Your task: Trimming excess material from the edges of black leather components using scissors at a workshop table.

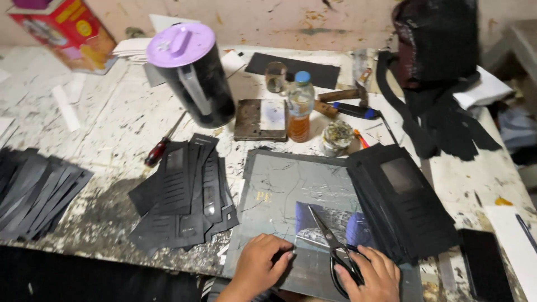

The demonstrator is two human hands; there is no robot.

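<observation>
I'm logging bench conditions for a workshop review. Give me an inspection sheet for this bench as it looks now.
Surface: white table, heavily scratched and stained with dark marks.
Job's things: grey cutting mat; scissors lying on it; stacks of black cut pieces either side.
Clutter: black jug with purple lid, screwdriver, small bottle, glass, metal block, red box, black strips.
Grippers: left hand pressed flat on mat; right hand with its grip on the scissor handles.
Cables: nothing seen.
Surroundings: stained wall, black bag.
</observation>
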